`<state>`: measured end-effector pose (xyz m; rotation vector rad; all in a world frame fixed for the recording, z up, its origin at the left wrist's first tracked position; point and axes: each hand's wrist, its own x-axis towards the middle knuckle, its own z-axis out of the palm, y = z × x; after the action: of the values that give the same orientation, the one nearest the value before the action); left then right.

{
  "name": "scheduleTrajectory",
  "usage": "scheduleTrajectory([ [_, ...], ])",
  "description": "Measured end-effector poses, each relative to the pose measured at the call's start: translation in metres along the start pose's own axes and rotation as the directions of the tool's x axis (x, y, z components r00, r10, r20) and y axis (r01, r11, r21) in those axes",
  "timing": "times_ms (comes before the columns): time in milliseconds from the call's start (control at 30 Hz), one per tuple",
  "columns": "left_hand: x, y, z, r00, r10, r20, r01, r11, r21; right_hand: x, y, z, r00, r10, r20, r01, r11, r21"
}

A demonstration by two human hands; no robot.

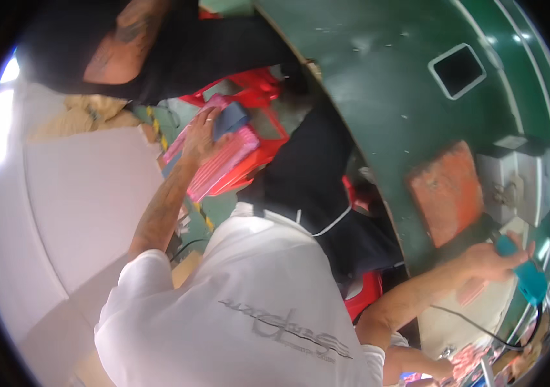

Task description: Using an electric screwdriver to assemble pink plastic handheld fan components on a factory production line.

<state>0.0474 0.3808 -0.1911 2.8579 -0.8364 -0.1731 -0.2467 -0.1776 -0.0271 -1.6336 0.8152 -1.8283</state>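
Your left hand (pixel 203 132) is up at the far left, fingers curled around a stack of pink packets (pixel 213 161) with a blue piece (pixel 230 119) on top, right above the red crate (pixel 255 138). Over on the right, your right hand (pixel 491 258) is closed around a teal tool (pixel 523 274), its black cord (pixel 481 329) trailing near the orange pad (pixel 446 190) on the green table (pixel 378 77).

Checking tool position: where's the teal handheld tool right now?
Head view, far right: the teal tool sits in the right hand, just below the orange pad on the green table.
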Motion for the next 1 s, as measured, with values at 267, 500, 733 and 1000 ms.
scheduleTrajectory([
  [267,0.058,0.197,-0.08,0.853,0.393,-0.344,-0.513,0.754,-0.409,-0.008,-0.008,-0.006,0.986,0.169,-0.001,-0.168,0.978,-0.128],
  [500,0.087,0.384,-0.152,0.558,0.685,-0.469,-0.75,0.173,-0.638,-0.016,-0.065,-0.036,0.898,0.429,0.099,-0.439,0.887,0.145],
  [733,0.053,0.588,-0.088,0.164,0.927,-0.337,-0.856,-0.036,-0.516,-0.056,-0.129,-0.123,0.875,0.478,-0.082,-0.482,0.875,-0.047],
  [1000,0.017,0.652,-0.049,0.065,0.996,0.062,-0.872,0.087,-0.482,-0.059,-0.158,-0.143,0.876,0.467,-0.12,-0.479,0.871,-0.109],
])
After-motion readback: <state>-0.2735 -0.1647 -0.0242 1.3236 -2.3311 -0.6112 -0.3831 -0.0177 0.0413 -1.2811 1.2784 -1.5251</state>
